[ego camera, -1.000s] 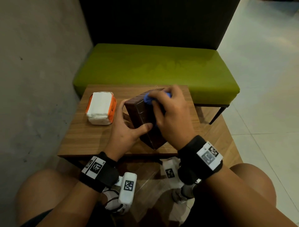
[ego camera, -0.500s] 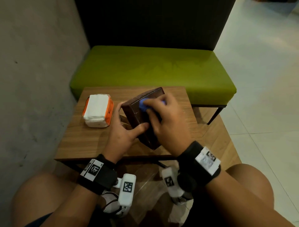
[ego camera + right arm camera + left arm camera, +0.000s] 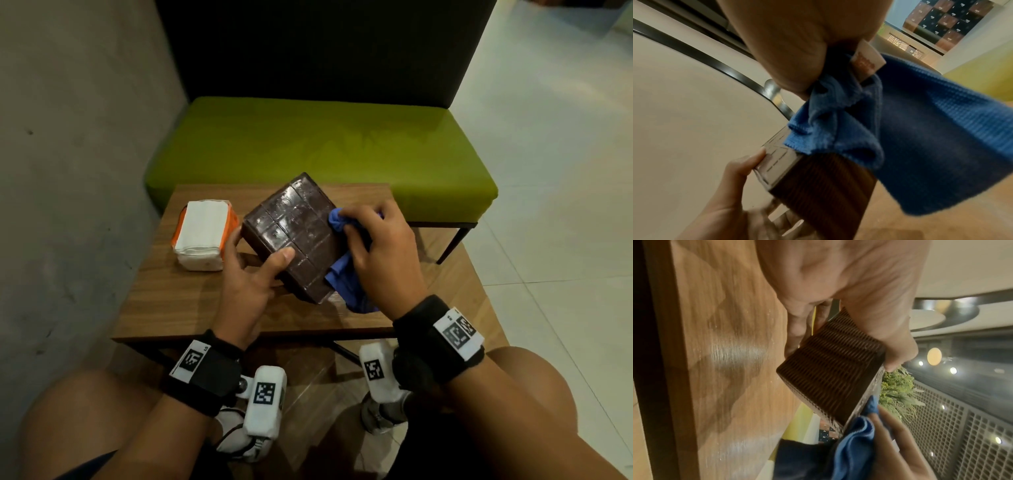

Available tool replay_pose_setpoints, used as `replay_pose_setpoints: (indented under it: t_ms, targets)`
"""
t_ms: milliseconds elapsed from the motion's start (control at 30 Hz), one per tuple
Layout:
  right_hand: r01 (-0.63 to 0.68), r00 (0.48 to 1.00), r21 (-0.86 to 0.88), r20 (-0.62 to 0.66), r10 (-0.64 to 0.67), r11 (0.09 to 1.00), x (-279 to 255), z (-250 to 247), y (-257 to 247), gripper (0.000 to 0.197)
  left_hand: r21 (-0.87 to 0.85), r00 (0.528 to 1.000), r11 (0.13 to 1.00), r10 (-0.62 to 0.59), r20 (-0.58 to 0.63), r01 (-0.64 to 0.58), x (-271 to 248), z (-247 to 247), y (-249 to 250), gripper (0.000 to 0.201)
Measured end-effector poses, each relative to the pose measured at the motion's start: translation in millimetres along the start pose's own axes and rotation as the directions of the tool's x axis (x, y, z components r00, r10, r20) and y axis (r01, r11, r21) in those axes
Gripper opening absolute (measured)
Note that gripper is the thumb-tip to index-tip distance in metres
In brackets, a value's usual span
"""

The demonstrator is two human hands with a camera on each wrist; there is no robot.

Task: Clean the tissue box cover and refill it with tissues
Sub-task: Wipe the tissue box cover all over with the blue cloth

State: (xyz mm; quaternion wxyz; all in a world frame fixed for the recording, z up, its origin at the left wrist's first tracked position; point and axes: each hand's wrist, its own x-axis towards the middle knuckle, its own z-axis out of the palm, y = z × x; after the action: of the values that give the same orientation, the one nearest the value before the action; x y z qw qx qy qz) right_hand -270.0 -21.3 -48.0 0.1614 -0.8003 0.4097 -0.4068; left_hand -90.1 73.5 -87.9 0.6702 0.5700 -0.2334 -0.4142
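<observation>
Wiping tissue box cover (image 3: 294, 236) tilted on table (image 3: 164, 301): left hand (image 3: 250, 281) grips it, right hand (image 3: 380, 253) bunches blue cloth (image 3: 346, 281). We advise firmer brace, overlapping strokes.

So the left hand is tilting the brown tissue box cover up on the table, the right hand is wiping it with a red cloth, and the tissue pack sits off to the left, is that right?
Not quite: the cloth is blue, not red, as the head view shows. The rest holds: the left hand tilts the brown tissue box cover up on the table, the right hand wipes it, and the tissue pack sits to the left.
</observation>
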Motion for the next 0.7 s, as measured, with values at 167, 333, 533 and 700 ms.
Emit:
replay_pose_setpoints:
  t_ms: [167,333,533,700]
  targets:
    - [-0.043,0.999,0.002,0.033,0.043,0.999,-23.2,-7.4,-1.9,0.017,-0.103,0.998,0.994,-0.047,-0.051,0.042,2.2,-0.9,2.0,0.097]
    - [-0.054,0.997,0.029,0.051,0.053,0.998,-38.9,-10.6,-10.8,0.018,-0.189,0.997,0.982,-0.028,-0.070,0.014,3.6,1.2,4.5,0.083]
    - [-0.006,0.987,0.043,0.161,-0.001,0.999,-60.4,-1.0,-31.6,0.021,-0.167,0.996,0.986,-0.014,-0.086,0.000,6.8,4.5,4.5,0.073]
    - [-0.036,0.951,0.104,0.308,0.002,0.994,-54.2,-3.9,-29.3,0.024,-0.151,0.992,0.988,-0.030,-0.125,0.011,8.2,4.8,2.9,0.090]
